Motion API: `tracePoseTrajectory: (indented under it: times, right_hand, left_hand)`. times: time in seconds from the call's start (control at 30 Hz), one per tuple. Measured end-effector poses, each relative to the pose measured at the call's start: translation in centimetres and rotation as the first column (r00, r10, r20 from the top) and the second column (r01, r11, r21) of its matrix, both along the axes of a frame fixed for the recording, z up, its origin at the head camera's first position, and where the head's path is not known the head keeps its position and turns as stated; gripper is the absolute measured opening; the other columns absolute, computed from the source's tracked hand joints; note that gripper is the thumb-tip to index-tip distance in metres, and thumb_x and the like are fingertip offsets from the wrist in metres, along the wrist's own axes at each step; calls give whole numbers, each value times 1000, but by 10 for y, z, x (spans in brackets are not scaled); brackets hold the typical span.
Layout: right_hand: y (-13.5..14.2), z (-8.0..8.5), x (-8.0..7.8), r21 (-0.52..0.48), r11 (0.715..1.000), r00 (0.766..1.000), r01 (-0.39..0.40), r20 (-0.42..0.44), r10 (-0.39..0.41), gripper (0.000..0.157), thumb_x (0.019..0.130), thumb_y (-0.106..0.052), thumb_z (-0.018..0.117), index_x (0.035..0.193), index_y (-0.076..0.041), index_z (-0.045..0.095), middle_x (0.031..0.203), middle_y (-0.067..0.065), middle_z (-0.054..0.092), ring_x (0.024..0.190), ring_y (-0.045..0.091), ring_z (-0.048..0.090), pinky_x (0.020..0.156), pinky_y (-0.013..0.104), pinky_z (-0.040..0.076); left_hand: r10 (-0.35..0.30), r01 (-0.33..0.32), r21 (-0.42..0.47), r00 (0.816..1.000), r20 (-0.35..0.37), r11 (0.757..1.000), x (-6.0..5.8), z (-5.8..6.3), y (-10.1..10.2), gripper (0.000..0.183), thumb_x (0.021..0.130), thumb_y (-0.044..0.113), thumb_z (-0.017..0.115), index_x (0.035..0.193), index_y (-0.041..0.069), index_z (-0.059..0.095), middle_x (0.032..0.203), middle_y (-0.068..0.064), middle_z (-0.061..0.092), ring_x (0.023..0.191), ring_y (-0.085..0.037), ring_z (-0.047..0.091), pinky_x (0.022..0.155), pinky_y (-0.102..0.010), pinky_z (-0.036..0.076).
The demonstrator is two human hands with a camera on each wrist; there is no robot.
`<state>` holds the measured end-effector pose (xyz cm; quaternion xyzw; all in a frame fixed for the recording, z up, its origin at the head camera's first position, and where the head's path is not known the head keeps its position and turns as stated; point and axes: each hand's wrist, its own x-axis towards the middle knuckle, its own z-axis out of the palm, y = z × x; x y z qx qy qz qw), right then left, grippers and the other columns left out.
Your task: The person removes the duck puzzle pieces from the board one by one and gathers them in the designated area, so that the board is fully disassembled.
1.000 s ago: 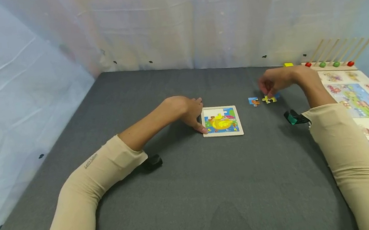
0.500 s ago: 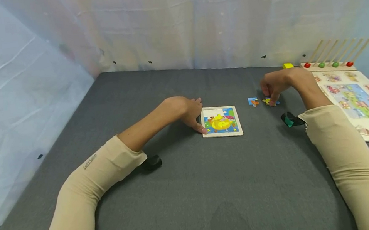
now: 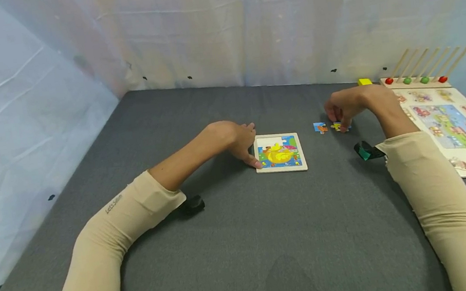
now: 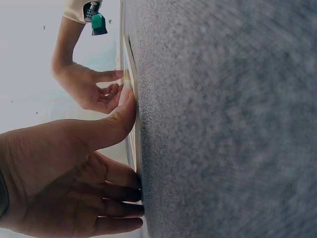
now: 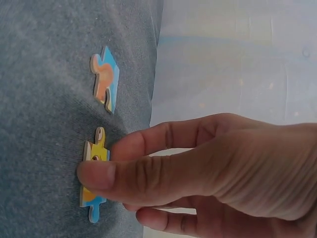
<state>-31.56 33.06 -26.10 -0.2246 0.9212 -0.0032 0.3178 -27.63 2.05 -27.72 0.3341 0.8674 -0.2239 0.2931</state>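
Observation:
My left hand (image 3: 242, 142) rests at the left edge of a square wooden puzzle tray (image 3: 282, 171) with a yellow bird picture. Its thumb lies on the near-left corner, and in the left wrist view the fingers (image 4: 116, 191) reach down fairly straight beside the edge. Part of the tray's upper left is bare. My right hand (image 3: 349, 103) pinches a yellow and blue jigsaw piece (image 5: 94, 196) at the tabletop, thumb across its face; the fingertips behind it are partly hidden. Left of that piece lies a second jigsaw piece (image 3: 320, 127), blue and orange.
A printed puzzle board (image 3: 454, 128) lies at the right side of the grey table (image 3: 238, 253). Behind it stands a wooden rack (image 3: 415, 83) with upright sticks and red and green beads. A yellow block (image 3: 364, 82) sits near the back edge, before a hanging curtain.
My right hand has shifted slightly around the yellow and blue jigsaw piece, its thumb now over more of it. The left hand and the puzzle tray have stayed in place.

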Motion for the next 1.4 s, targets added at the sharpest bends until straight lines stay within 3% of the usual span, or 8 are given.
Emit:
tracePoseTrajectory:
  times: [0.17, 0.43, 0.7, 0.9, 1.17, 1.4]
  right_hand:
    - [0, 2, 2, -2, 1000, 1000, 9, -1, -9, 31, 87, -11, 85, 105, -1, 62, 100, 13, 67, 90, 21, 62, 75, 34, 52]
    - [-11, 12, 7, -43, 997, 991, -70, -119, 64, 41, 90, -17, 83, 119, 2, 62, 109, 18, 71, 97, 25, 69, 81, 44, 59]
    - [-35, 16, 15, -148, 983, 993, -107, -72, 97, 42, 95, -17, 78, 128, 0, 59, 100, 9, 74, 89, 18, 69, 81, 34, 55]
    - [-57, 11, 17, -194, 965, 984, -177, -35, 174, 42, 97, -18, 76, 133, -4, 59, 102, 8, 73, 89, 21, 71, 83, 34, 57]
    - [-84, -1, 19, -194, 949, 968, -249, -11, 251, 42, 97, -17, 76, 137, -16, 63, 108, 9, 67, 92, 19, 61, 81, 35, 54]
    - [-98, -10, 23, -154, 954, 966, -256, -60, 250, 44, 89, -15, 84, 128, -15, 64, 101, 10, 65, 81, 19, 54, 75, 33, 48]
  left_hand:
    - [-6, 6, 0, 1000, -3, 1000, 1, 0, 0, 115, 95, 81, 46, 168, 3, 2, 178, -15, -6, 167, -29, 4, 136, -47, 13]
    - [-5, 5, -9, 1000, 0, 1000, 2, 1, 1, 114, 96, 80, 46, 168, 4, 2, 178, -15, -6, 167, -29, 3, 136, -48, 13]
    - [4, -4, -21, 1000, 6, 1000, 0, 1, 2, 116, 94, 81, 46, 168, 4, 1, 178, -15, -7, 167, -29, 2, 136, -47, 12]
    - [2, -2, -20, 1000, 9, 1000, -1, 1, 2, 117, 94, 81, 47, 168, 3, 1, 178, -16, -6, 167, -30, 3, 136, -47, 12]
    - [8, -8, -31, 1000, 7, 1000, -2, 1, 4, 117, 94, 83, 45, 168, 3, 2, 178, -15, -6, 167, -29, 4, 136, -47, 13]
    - [7, -7, -23, 1000, 3, 1000, -2, 1, 4, 117, 94, 83, 46, 168, 4, 2, 178, -15, -5, 167, -29, 4, 136, -46, 13]
